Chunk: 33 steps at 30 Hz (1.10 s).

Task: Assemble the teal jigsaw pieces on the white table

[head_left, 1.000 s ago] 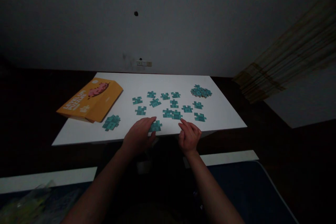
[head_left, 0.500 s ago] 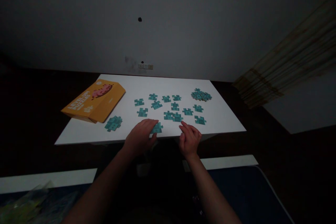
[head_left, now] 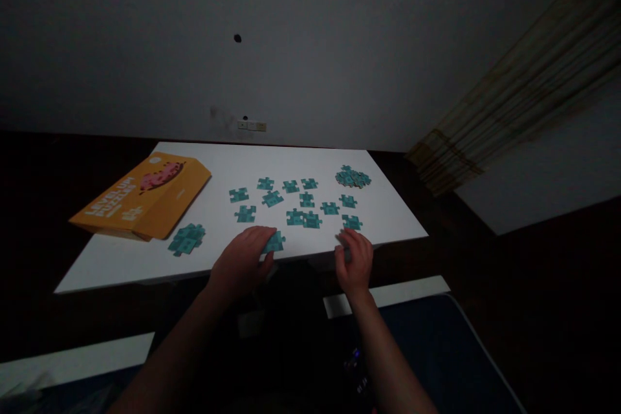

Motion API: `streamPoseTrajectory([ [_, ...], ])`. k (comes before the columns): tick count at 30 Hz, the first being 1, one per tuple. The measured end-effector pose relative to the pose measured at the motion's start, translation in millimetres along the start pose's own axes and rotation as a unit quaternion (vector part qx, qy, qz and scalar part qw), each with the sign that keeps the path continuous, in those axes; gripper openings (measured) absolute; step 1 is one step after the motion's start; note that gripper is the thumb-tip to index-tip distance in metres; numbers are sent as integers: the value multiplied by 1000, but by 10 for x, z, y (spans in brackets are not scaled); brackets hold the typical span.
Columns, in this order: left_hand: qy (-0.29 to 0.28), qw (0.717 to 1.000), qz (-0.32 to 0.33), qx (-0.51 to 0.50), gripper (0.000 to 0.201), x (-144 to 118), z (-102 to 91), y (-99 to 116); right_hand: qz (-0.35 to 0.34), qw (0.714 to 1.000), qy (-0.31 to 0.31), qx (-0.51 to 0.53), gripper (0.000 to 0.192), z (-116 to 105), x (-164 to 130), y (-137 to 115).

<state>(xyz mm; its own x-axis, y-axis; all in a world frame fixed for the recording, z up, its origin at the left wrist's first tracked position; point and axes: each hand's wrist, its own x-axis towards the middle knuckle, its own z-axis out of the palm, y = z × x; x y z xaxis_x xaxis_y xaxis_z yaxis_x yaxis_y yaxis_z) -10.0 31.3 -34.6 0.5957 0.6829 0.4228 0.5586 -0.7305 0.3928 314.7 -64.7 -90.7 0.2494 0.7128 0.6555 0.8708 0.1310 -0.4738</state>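
**Puzzle barely begun: most pieces lie loose and face down**

The left hand [head_left: 242, 259] rests flat at the near edge of the white table [head_left: 145, 259], its fingers spread over a small joined cluster [head_left: 274, 242] of teal pieces; it presses on it rather than pinching it. The right hand [head_left: 356, 257] sits at the table edge just below the nearest loose piece [head_left: 352, 222], fingers curled; whether they hold anything cannot be told in the dim light.

By my reading, little is assembled. Only two small joined groups show: the cluster under the left hand and a pair [head_left: 303, 218] in the middle of the table. About ten single pieces [head_left: 272, 197] lie spread apart in loose rows, all showing the same teal side. A heap [head_left: 352, 177] at the far right and a smaller stack [head_left: 186, 239] at the near left look unsorted. The orange box [head_left: 145, 197] lies flat at the left, just behind that stack. Nearly all the joining seems left to do.
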Motion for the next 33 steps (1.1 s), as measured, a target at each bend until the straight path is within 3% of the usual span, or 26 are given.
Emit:
streamPoseTrajectory([
  [5,6,1000,-1,-2,47,2,16,-11,55,997,25,-57,28,-315,237,413],
  [9,2,1000,5,10,45,17,1,-14,61,994,-54,-78,36,-428,529,604],
  [14,-13,1000,-7,15,44,32,-46,17,44,984,-152,-82,55,-401,724,628],
  [19,-22,1000,-17,8,46,47,-71,50,63,986,-147,-46,45,-425,722,633],
  [25,-10,1000,-14,4,47,61,-70,49,81,985,-147,27,48,-499,765,658],
  [33,-21,1000,-21,-10,48,54,-80,92,68,986,-152,8,43,-475,726,703],
])
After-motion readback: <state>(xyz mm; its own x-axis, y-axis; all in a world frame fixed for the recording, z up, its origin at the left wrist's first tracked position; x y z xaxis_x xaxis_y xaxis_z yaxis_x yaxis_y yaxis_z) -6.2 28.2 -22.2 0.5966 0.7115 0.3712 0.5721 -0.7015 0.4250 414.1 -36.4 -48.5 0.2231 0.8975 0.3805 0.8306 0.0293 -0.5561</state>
